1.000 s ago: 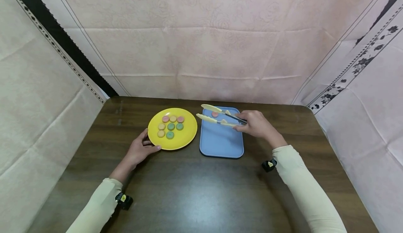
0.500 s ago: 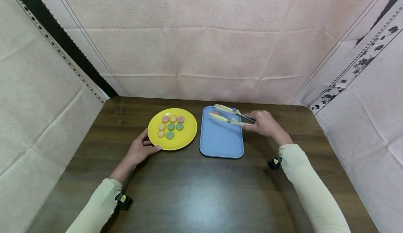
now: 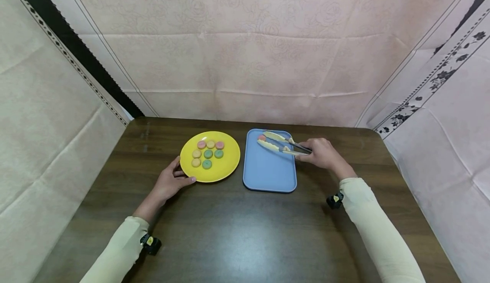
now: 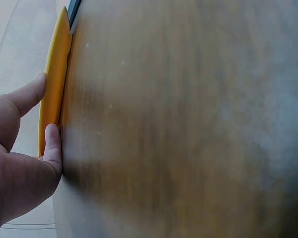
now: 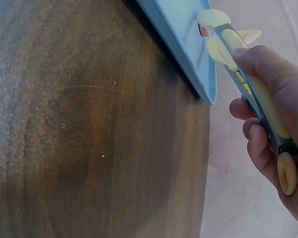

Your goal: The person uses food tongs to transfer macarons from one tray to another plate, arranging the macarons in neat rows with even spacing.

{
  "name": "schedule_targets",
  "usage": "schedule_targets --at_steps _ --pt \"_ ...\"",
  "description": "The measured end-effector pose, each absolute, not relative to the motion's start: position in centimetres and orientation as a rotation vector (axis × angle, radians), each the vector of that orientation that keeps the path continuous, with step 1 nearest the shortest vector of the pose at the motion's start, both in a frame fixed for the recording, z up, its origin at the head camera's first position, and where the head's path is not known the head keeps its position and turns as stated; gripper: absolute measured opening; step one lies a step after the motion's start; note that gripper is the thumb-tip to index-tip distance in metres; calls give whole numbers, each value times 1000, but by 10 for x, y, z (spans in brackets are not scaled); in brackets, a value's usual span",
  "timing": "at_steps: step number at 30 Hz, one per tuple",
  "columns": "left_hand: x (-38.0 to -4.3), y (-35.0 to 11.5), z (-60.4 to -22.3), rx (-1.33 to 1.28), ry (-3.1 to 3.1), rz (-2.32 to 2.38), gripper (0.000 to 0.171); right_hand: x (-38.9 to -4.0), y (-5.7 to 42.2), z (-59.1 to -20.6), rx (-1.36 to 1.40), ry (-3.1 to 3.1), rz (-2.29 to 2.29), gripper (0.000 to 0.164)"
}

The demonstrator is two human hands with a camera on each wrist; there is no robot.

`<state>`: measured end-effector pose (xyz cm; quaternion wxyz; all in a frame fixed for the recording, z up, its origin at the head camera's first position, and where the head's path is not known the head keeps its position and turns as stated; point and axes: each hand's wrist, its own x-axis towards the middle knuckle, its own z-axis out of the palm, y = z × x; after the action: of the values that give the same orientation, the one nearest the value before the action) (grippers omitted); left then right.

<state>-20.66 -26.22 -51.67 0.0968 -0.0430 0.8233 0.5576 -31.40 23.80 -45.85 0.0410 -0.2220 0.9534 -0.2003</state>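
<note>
My left hand (image 3: 171, 184) holds the yellow plate (image 3: 226, 169) by its left rim, thumb at the near edge and fingers on the far side. On the plate lie several small round cookies, including a pink cookie (image 3: 201, 145), a cream cookie (image 3: 196, 162) and a green cookie (image 3: 206, 164). With my right hand (image 3: 321, 153) I grip tongs (image 3: 285, 137) with cream tips and metal arms. Their tips are apart, low over the blue tray (image 3: 269, 174), on either side of a pink cookie (image 3: 261, 138) at its far left corner. Contact with the cookie is unclear.
Plate and tray stand side by side on the brown wooden table (image 3: 214, 232), with a narrow gap between them. Pale patterned cloth (image 3: 245, 74) hangs behind the table and along both sides.
My right hand first moved right with the tongs, then slightly down, bringing the tips beside the pink cookie on the tray. My left hand and the plate have stayed put.
</note>
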Motion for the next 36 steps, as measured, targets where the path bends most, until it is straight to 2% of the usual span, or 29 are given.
schedule_targets --at_steps 21,36 --pt "-206 -262 -517 -117 2451 1646 107 -304 238 -464 -717 2928 -634 48" --pt "-208 -263 -518 -129 2445 1644 109 -279 218 -455 -929 2965 -734 44"
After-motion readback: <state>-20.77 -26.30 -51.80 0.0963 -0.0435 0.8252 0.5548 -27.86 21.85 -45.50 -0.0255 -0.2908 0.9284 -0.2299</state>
